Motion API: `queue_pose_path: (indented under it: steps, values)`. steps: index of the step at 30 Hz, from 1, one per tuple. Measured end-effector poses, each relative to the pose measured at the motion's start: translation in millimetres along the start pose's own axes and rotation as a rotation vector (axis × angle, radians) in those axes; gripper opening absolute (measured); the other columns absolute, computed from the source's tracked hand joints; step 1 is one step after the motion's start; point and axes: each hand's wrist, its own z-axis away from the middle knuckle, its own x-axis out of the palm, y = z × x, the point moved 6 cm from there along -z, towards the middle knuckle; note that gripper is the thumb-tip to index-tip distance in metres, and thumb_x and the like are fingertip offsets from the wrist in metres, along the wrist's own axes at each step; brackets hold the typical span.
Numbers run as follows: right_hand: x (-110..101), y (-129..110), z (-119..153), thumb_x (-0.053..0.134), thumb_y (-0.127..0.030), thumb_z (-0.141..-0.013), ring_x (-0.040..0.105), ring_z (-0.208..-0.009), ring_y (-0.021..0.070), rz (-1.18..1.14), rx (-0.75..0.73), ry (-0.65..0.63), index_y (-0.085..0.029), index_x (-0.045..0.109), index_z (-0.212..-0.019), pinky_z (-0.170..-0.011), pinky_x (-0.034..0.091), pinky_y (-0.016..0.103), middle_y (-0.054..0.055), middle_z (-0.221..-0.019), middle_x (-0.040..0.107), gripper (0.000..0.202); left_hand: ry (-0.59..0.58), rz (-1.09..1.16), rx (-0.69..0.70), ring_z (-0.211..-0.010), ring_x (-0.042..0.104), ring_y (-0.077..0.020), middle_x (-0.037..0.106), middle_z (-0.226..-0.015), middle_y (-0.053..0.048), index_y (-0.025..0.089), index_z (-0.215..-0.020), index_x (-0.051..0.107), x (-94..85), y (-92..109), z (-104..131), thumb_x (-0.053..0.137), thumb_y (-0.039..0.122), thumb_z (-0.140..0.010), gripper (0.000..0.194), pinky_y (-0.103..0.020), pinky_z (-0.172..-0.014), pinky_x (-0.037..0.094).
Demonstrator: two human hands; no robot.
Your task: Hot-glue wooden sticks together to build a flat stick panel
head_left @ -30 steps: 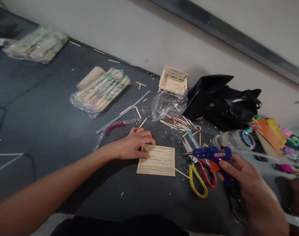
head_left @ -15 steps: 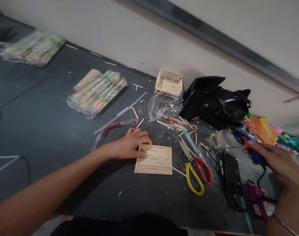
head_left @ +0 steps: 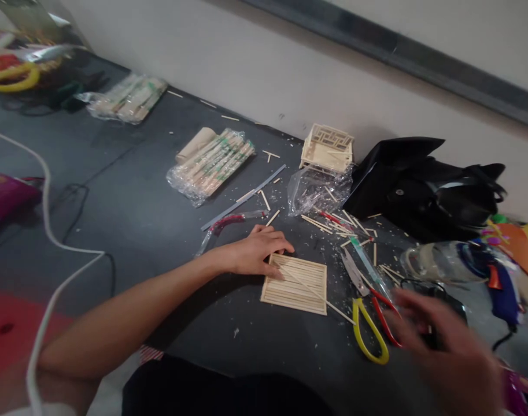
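Observation:
My left hand [head_left: 255, 253] grips the top left corner of a flat panel of thin wooden sticks [head_left: 295, 296], thumb on top and fingers at its far edge. A loose thin stick [head_left: 339, 312] lies slantwise over the panel, its far end by my thumb and its near end by the scissors. My right hand [head_left: 452, 355] is smeared by motion, over the table beside the scissors [head_left: 371, 330] with one yellow and one red handle. Whether it holds anything is unclear. A blue glue gun [head_left: 504, 297] with an orange trigger rests by a clear jar [head_left: 439, 260].
A small stick-built piece of furniture [head_left: 328, 150] stands by the wall, beside a black bag [head_left: 437, 185]. Wrapped stick bundles [head_left: 214, 164] lie farther left. Cut sticks [head_left: 318, 224] and crumbs litter the middle. A white cable [head_left: 49, 222] runs down the left side.
My right hand has let go of the glue gun and moved left toward the scissors. My left hand stays on the panel. The view has shifted left.

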Motion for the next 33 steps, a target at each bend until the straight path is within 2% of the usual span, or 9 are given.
queue_pose_path:
  steps: [1, 3, 6, 10, 22, 33]
  values:
    - [17, -25, 3, 0.060, -0.051, -0.091, 0.069, -0.066, 0.0185, -0.064, -0.151, -0.019, -0.024, 0.070, -0.104, -0.060, 0.054, 0.030, 0.004, -0.083, 0.075, 0.032, 0.005, 0.000, 0.002, -0.103, 0.053, -0.0232, 0.063, -0.109, -0.004, 0.023, -0.116, 0.059, -0.1, 0, 0, 0.066, 0.051, -0.084, 0.043, -0.038, -0.098, 0.026]
    - [42, -53, 5, 0.054, -0.048, -0.096, 0.072, -0.073, 0.0186, -0.100, -0.283, -0.031, -0.022, 0.069, -0.102, -0.068, 0.056, 0.030, 0.004, -0.085, 0.076, 0.030, 0.009, -0.007, -0.001, -0.102, 0.053, -0.0232, 0.063, -0.108, -0.004, 0.023, -0.115, 0.059, -0.2, 0, 0, 0.065, 0.052, -0.084, 0.042, -0.038, -0.098, 0.027]
    - [60, -62, 1, 0.052, -0.043, -0.098, 0.071, -0.068, 0.0162, -0.125, -0.338, -0.077, -0.021, 0.070, -0.098, -0.062, 0.054, 0.028, 0.003, -0.079, 0.076, 0.028, 0.014, -0.008, -0.006, -0.102, 0.051, -0.0231, 0.064, -0.109, -0.004, 0.023, -0.109, 0.060, -0.7, 1, 1, 0.069, 0.049, -0.082, 0.038, -0.037, -0.096, 0.027]
    - [60, -60, -5, 0.050, -0.036, -0.100, 0.066, -0.057, 0.0139, -0.192, -0.369, -0.146, -0.021, 0.072, -0.091, -0.054, 0.051, 0.026, 0.002, -0.068, 0.072, 0.027, 0.018, 0.015, -0.014, -0.101, 0.051, -0.0224, 0.064, -0.106, -0.002, 0.023, -0.100, 0.061, -1.9, 3, 1, 0.075, 0.044, -0.078, 0.034, -0.035, -0.095, 0.028]
    - [50, -49, -32, 0.055, -0.021, -0.096, 0.070, -0.067, 0.0153, -0.321, -0.365, -0.106, -0.025, 0.071, -0.094, -0.064, 0.056, 0.026, 0.000, -0.077, 0.075, 0.017, 0.006, 0.034, -0.017, -0.101, 0.051, -0.0224, 0.063, -0.103, -0.001, 0.023, -0.098, 0.061, -2.6, 3, 1, 0.076, 0.039, -0.077, 0.030, -0.034, -0.094, 0.027]
    - [57, -44, -41, 0.056, -0.020, -0.096, 0.068, -0.069, 0.0149, -0.310, -0.420, -0.122, -0.025, 0.073, -0.098, -0.063, 0.054, 0.027, 0.001, -0.078, 0.073, 0.018, -0.001, 0.056, -0.030, -0.101, 0.051, -0.0220, 0.062, -0.100, 0.000, 0.023, -0.095, 0.060, -2.8, 5, 0, 0.078, 0.034, -0.075, 0.029, -0.035, -0.094, 0.027]
